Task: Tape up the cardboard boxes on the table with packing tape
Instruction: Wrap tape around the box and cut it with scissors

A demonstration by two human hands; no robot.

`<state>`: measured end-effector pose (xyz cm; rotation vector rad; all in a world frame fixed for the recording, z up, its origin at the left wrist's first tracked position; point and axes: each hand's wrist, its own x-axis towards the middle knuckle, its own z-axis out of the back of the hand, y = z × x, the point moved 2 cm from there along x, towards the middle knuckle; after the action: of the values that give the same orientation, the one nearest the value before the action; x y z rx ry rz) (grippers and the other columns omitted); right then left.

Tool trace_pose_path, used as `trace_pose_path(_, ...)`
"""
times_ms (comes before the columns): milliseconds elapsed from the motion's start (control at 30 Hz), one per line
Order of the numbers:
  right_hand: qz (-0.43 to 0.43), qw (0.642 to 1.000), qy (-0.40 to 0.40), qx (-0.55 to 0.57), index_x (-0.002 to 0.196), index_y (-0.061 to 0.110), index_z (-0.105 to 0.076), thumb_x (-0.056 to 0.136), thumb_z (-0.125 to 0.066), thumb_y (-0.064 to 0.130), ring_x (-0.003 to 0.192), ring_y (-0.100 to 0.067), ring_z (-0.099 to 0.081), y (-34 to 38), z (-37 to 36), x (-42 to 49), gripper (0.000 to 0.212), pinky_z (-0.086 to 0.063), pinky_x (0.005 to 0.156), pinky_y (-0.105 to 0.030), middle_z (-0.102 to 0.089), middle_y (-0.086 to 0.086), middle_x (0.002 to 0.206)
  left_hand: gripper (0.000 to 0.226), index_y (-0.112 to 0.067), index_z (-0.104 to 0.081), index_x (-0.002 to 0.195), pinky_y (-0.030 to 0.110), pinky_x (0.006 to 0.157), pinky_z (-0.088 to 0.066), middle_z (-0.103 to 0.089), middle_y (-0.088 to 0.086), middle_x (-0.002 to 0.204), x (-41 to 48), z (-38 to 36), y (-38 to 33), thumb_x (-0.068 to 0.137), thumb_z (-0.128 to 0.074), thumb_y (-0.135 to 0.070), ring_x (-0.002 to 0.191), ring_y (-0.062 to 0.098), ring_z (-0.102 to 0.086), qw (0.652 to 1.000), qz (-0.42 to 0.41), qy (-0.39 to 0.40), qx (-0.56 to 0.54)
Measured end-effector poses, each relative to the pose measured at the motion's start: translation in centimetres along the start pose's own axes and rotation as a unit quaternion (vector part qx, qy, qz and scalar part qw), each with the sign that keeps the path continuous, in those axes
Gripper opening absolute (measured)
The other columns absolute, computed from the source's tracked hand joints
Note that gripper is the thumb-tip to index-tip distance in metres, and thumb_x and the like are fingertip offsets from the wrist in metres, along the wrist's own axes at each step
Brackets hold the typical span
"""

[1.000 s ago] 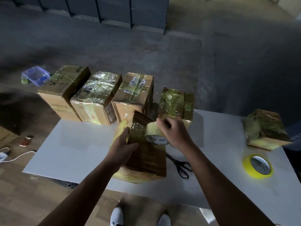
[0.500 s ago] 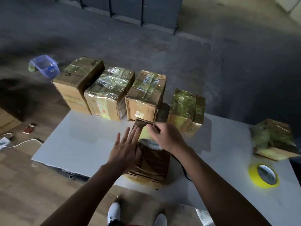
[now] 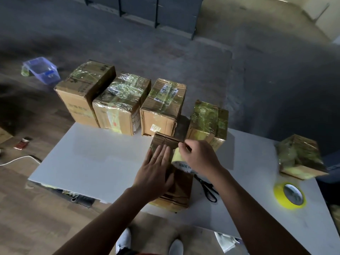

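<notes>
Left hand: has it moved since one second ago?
Yes. The left hand shifted right, toward the scissors, from the left edge of the box onto its top, where it now lies flat.

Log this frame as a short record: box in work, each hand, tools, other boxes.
box in work: brown, lying at the near edge of the white table
left hand: flat, fingers straight, pressing on its top
right hand: grips the tape roll against the box top
scissors: on the table, right of that box
spare yellow roll: flat, far right
row of four boxes: along the table's far edge
lone box: apart, at right
</notes>
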<state>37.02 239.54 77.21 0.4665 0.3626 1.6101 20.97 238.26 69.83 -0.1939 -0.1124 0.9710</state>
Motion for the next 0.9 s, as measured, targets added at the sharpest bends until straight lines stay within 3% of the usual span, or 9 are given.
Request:
trace_pose_path(133,-0.026,0.99,0.044,0.132,0.073,0.014,-0.063,0.096,-0.05,0.041,0.055,-0.014,-0.055,-1.3,0.2,-1.0,0.037,-0.041,0.05,-0.031,-0.059,0.0,0.062,0.082,-0.013,0.007,0.154,0.036,0.117,0.017,0.011,0.005,0.16,-0.1,-0.3,0.2,0.09,-0.01,-0.062,0.147,0.017,0.019,1.0,0.001,0.001,0.012)
trace_pose_path(333,-0.037,0.999,0.011,0.031,0.051,0.021,-0.036,0.093,-0.051,0.034,0.043,-0.008,-0.032,-2.6,1.6,-1.7,0.047,-0.025,0.045,-0.025,-0.036,0.006,0.047,0.087,-0.012,0.007,0.153,0.038,0.12,0.011,0.015,0.005,0.158,-0.1,-0.1,0.0,0.089,-0.004,-0.069,0.146,0.019,0.019,1.0,0.008,0.011,0.013)
trace_pose_path(533,-0.052,0.998,-0.002,-0.04,0.051,0.016,-0.033,0.094,-0.049,0.034,0.043,-0.011,-0.031,-2.2,1.7,-1.4,0.049,-0.022,0.045,-0.026,-0.035,0.002,0.046,0.086,-0.01,0.001,0.154,0.044,0.12,0.008,0.01,0.009,0.16,0.3,0.2,-0.7,0.091,-0.013,-0.067,0.146,0.022,0.017,1.0,-0.006,0.013,0.018)
trace_pose_path(633,-0.041,0.998,-0.012,-0.054,0.05,0.019,-0.032,0.094,-0.048,0.035,0.041,-0.008,-0.032,-2.0,1.6,-1.1,0.05,-0.021,0.043,-0.025,-0.034,0.004,0.044,0.099,-0.013,0.012,0.15,0.049,0.119,0.01,0.014,0.009,0.159,-0.4,-0.6,-1.9,0.081,-0.009,-0.081,0.146,0.023,0.02,0.996,-0.066,0.048,0.022)
trace_pose_path(767,-0.028,0.997,-0.029,0.071,0.051,0.025,-0.037,0.094,-0.052,0.03,0.039,-0.006,-0.033,-3.1,1.4,-2.1,0.046,-0.024,0.043,-0.022,-0.034,0.008,0.044,0.133,-0.009,0.017,0.15,0.052,0.117,0.011,0.022,0.011,0.156,-0.4,-0.7,-1.4,0.058,-0.012,-0.1,0.145,0.027,0.022,0.991,-0.097,0.085,0.045)
trace_pose_path(900,-0.037,0.98,0.009,0.196,0.063,0.027,-0.053,0.095,-0.055,0.028,0.049,0.0,-0.044,-4.0,1.5,-3.3,0.032,-0.036,0.049,-0.021,-0.051,0.012,0.054,0.138,-0.007,0.022,0.147,0.054,0.117,0.01,0.026,0.013,0.154,-0.3,-1.0,-1.4,0.055,-0.021,-0.1,0.145,0.029,0.023,0.988,-0.1,0.097,0.067)
